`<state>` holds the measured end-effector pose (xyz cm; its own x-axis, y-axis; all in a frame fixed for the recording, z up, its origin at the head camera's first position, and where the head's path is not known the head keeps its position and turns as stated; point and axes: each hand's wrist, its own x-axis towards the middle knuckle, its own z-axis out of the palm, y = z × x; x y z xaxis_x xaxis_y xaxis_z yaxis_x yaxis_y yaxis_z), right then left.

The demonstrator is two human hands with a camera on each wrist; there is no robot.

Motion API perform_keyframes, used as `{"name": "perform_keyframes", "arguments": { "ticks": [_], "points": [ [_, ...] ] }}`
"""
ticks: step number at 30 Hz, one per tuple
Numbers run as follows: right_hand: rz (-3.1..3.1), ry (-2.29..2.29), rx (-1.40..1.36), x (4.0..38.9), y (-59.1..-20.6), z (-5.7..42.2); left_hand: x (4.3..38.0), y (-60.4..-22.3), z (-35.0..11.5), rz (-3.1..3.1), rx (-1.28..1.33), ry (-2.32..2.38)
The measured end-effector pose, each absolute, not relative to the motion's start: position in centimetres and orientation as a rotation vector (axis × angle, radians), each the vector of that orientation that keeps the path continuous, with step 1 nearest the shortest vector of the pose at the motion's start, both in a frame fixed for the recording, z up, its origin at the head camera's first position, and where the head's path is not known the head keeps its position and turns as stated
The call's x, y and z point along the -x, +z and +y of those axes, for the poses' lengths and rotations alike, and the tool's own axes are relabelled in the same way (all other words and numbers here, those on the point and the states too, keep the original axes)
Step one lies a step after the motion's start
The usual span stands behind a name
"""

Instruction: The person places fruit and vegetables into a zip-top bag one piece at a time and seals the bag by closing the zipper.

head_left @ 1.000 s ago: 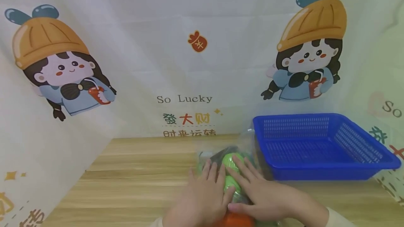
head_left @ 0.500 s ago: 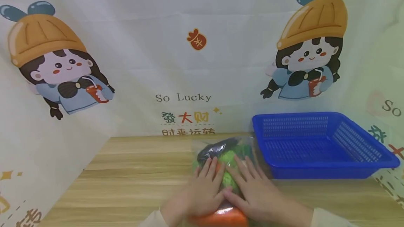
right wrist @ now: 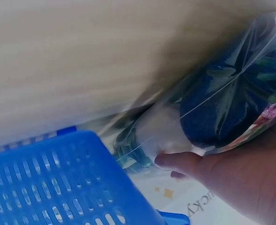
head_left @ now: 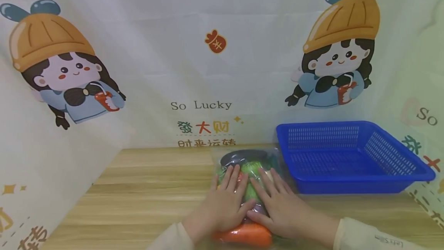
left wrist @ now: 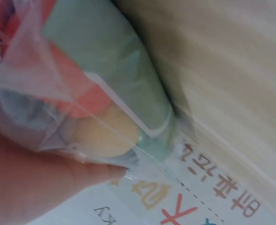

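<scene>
A clear plastic bag [head_left: 272, 153] full of vegetables lies on the table in the head view. Across its far end is a dark eggplant [head_left: 244, 157]; a light green vegetable [head_left: 251, 168] is behind the fingers, and an orange carrot-like piece [head_left: 246, 235] is at the near end. My left hand [head_left: 225, 205] rests on the bag's left part with fingers spread. On the right part, my right hand [head_left: 282, 207] presses, also with straight fingers; the thumbs nearly meet. In the left wrist view, a yellowish round piece [left wrist: 107, 131] shows through the plastic. The palms hide the bag's middle.
An upright blue plastic basket [head_left: 347, 186] with slotted walls stands just right of the bag. The wooden table [head_left: 145, 196] extends to the left. A printed cloth [head_left: 208, 68] hangs behind and at both sides.
The bag now lies flatter and squarer, with the eggplant straight across its far end and more of the orange piece showing. Both hands remain on it and have shifted slightly.
</scene>
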<state>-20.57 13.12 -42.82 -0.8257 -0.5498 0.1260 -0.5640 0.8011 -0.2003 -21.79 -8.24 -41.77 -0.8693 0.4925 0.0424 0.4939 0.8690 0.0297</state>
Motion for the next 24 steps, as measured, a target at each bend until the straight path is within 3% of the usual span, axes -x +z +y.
{"name": "perform_keyframes", "arguments": {
  "ticks": [13,24],
  "points": [
    [-3.010,0.295,-0.878,25.5,-41.9,13.0,26.9,-41.3,-8.3,-3.084,0.778,-0.048],
    [-2.982,0.577,-0.842,22.8,-39.4,12.5,25.6,-39.3,-10.4,-3.056,0.800,-0.419]
  ]
}}
